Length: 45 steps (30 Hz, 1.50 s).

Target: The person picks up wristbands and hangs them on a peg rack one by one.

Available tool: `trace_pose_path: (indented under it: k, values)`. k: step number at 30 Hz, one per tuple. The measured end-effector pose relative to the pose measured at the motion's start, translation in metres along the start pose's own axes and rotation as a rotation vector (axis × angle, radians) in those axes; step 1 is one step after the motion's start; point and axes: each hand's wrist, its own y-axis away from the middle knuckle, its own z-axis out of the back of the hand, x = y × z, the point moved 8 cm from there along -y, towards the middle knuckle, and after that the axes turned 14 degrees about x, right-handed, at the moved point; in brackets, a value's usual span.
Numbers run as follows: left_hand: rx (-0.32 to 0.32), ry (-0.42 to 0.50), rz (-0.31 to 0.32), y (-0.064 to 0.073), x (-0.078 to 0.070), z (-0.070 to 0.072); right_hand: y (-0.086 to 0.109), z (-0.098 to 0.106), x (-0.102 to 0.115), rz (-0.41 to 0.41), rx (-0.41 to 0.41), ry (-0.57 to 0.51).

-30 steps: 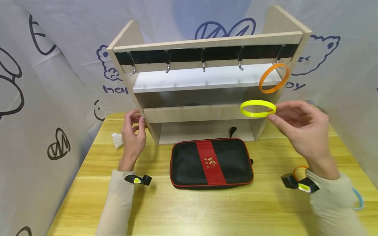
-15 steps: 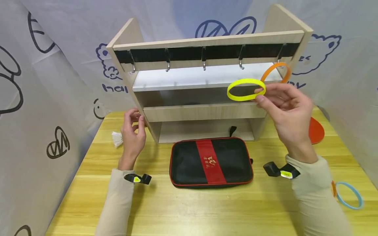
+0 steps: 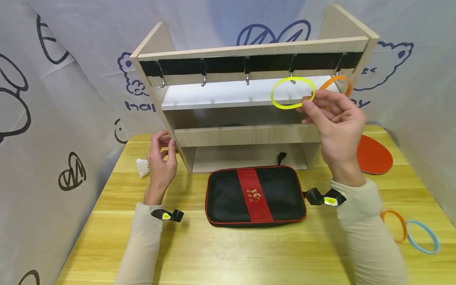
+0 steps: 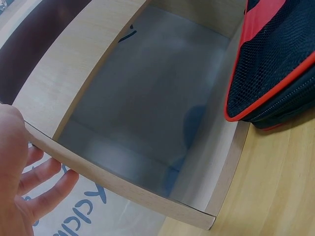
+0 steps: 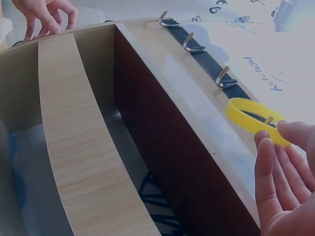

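My right hand (image 3: 340, 130) pinches a yellow silicone wristband (image 3: 293, 107) between thumb and fingertips. In the head view the band overlaps the second hook from the right; in the right wrist view the yellow band (image 5: 241, 117) surrounds a hook's tip (image 5: 268, 119). Whether it touches that hook I cannot tell. An orange wristband (image 3: 336, 78) hangs at the rightmost hook, partly hidden by my right hand. At the wooden shelf unit's left side panel (image 4: 118, 182), my left hand (image 3: 162, 168) touches the edge, its fingers loosely bent along the outer face.
A black zipped case (image 3: 228, 198) with a red stripe lies before the shelf. On the right are a red paddle-like disc (image 3: 375, 155), another orange wristband (image 3: 400, 223) and a blue wristband (image 3: 422, 237). A white shuttlecock (image 3: 142, 168) lies left, beside my left hand.
My right hand has moved left and up, carrying the yellow wristband from right of the shelf to the hook row and tilting it more upright. My left hand has stayed put.
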Motion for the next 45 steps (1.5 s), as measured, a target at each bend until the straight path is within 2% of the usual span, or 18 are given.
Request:
trace_pose_path:
  k: [9,16,19,29,32,39,45]
  values:
    - [-0.014,-0.02,0.004,0.001,-0.001,-0.001,0.001,0.006,-0.014,-0.05,-0.056,0.022]
    - [-0.011,-0.018,0.0,0.001,0.0,0.0,0.006,0.006,-0.018,-0.097,-0.047,0.143]
    - [-0.011,-0.017,-0.004,0.0,0.0,0.0,0.009,0.005,-0.017,-0.097,-0.042,0.195]
    - [-0.011,-0.016,-0.005,0.0,-0.001,-0.001,0.025,0.006,-0.018,-0.071,-0.011,0.237]
    - [-0.021,-0.024,0.002,0.0,-0.001,0.001,0.03,0.009,-0.018,-0.089,-0.008,0.299]
    - [-0.021,-0.023,0.004,0.0,0.001,0.001,0.043,0.022,-0.016,-0.193,-0.027,0.537]
    - [-0.022,-0.019,0.002,0.0,0.002,-0.001,0.055,0.038,-0.015,-0.213,-0.018,0.607]
